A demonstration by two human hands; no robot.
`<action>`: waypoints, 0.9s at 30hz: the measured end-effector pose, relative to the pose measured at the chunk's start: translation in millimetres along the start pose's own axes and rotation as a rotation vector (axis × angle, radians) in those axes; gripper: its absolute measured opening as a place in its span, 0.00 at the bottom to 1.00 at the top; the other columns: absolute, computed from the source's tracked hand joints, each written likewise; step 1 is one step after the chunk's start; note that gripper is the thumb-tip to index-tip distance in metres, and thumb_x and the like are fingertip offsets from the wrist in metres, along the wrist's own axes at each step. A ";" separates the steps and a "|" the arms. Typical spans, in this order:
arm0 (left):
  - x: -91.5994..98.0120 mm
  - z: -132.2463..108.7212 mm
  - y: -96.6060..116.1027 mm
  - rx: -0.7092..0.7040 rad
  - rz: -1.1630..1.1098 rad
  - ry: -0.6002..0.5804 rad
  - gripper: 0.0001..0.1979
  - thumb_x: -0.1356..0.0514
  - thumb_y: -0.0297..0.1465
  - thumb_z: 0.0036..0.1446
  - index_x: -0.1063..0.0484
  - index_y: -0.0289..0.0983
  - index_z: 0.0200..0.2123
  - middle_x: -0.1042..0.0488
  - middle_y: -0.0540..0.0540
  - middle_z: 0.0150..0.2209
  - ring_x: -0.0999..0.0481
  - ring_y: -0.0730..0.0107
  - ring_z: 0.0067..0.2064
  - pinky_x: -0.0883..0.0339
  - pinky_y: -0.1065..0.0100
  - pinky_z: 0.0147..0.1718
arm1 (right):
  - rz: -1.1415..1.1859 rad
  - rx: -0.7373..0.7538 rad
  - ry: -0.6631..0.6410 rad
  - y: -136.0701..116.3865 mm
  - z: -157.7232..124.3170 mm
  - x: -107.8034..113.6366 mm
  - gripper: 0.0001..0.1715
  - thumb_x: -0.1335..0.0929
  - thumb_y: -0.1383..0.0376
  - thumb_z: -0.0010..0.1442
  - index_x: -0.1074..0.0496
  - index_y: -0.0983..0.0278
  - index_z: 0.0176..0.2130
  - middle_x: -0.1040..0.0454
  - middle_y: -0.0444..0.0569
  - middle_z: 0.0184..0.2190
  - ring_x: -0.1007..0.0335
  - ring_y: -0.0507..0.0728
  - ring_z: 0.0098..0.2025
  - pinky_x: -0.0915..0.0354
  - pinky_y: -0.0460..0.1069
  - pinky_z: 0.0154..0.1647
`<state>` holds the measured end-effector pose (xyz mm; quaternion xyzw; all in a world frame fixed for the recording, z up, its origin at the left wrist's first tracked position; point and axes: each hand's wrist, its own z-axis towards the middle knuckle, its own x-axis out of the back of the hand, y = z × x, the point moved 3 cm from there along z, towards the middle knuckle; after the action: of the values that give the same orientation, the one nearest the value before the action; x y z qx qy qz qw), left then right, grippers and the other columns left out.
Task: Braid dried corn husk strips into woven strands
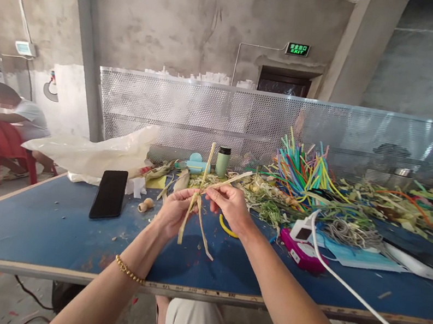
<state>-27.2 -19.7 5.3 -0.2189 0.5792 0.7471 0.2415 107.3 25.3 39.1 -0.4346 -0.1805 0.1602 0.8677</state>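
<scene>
My left hand point(173, 211) and my right hand point(229, 204) meet above the blue table point(43, 227), both pinched on thin pale straw strips point(198, 203). The strips cross between my fingers: one stands up, one slants up to the right, and loose ends hang down toward the table. A beaded bracelet point(128, 270) circles my left wrist.
A black phone point(109, 194) lies left of my hands beside a pale plastic bag point(93, 152). A green flask point(222, 161) stands behind. Colourful straws point(302, 168), straw scraps, a pink device point(301, 251) with a white cable point(363, 302) sit right. A seated person point(8, 113) is far left.
</scene>
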 end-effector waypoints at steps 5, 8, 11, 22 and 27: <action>-1.1 -1.4 -2.3 0.055 0.020 -0.028 0.09 0.31 0.20 0.41 0.22 0.29 0.30 0.27 0.48 0.23 0.32 0.80 0.22 0.36 0.76 0.24 | 0.011 -0.014 0.033 0.2 -2.9 4.7 0.15 0.29 0.55 0.56 0.28 0.65 0.28 0.34 0.41 0.14 0.41 0.49 0.17 0.45 0.45 0.18; -1.2 -1.8 -3.9 0.068 0.039 -0.025 0.09 0.31 0.20 0.41 0.23 0.29 0.29 0.27 0.48 0.22 0.32 0.80 0.22 0.36 0.76 0.24 | 0.061 -0.038 0.060 -0.1 -4.5 3.5 0.10 0.29 0.60 0.53 0.28 0.65 0.31 0.32 0.40 0.16 0.38 0.49 0.18 0.42 0.45 0.19; -2.0 -2.4 -5.4 0.070 0.083 -0.039 0.10 0.28 0.24 0.40 0.23 0.29 0.29 0.27 0.48 0.22 0.31 0.79 0.21 0.36 0.76 0.23 | 0.119 -0.066 0.045 -0.1 -5.4 0.5 0.07 0.30 0.65 0.50 0.30 0.64 0.32 0.31 0.40 0.17 0.37 0.49 0.19 0.41 0.44 0.19; -1.8 -3.7 -5.4 0.044 0.139 -0.060 0.15 0.25 0.30 0.39 0.23 0.29 0.30 0.26 0.48 0.23 0.30 0.79 0.22 0.36 0.76 0.23 | 0.104 -0.042 -0.003 0.1 -6.5 2.5 0.08 0.29 0.61 0.52 0.27 0.65 0.31 0.31 0.41 0.18 0.38 0.48 0.19 0.42 0.44 0.20; -2.1 -3.9 -5.1 0.048 0.147 -0.075 0.14 0.25 0.30 0.40 0.23 0.30 0.29 0.26 0.48 0.23 0.31 0.79 0.22 0.36 0.76 0.23 | 0.091 -0.038 -0.007 -1.0 -7.0 2.5 0.11 0.27 0.59 0.51 0.27 0.65 0.30 0.31 0.41 0.18 0.40 0.48 0.19 0.42 0.45 0.20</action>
<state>-22.2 -22.6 1.8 -0.1419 0.6022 0.7563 0.2127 112.9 20.9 36.4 -0.4582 -0.1665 0.1975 0.8505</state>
